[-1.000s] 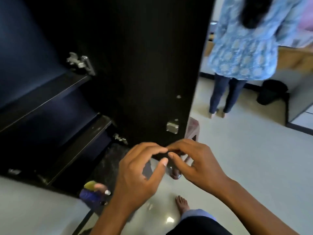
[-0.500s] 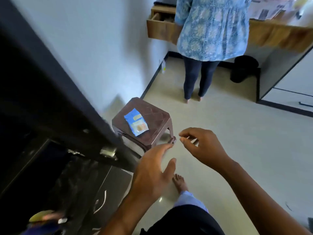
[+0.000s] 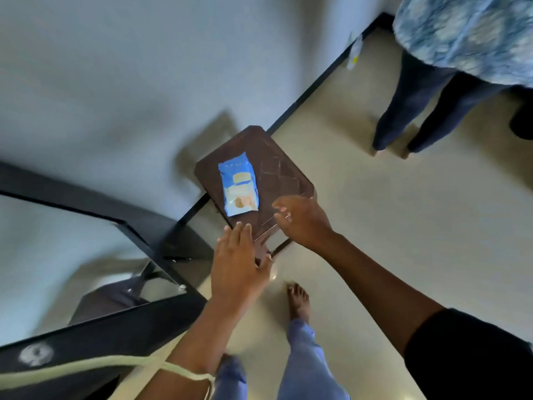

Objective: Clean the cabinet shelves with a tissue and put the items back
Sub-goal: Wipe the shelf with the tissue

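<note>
I'm reaching for the tissue pack, which lies on the stool. My left hand is flat, fingers straight; my right hand is loosely curled, holding nothing. By my judgement no tissue is pulled yet; wiping and restocking remain.

The tissue pack is a flat, soft blue plastic packet with a pale label panel and a light printed picture at its near end. It lies flat, face up, on the left half of the top of a dark brown plastic stool, with its long axis running away from the viewer. The packet appears closed. Nothing touches it. The stool stands on the pale floor, just beside the wall's dark skirting.
</note>
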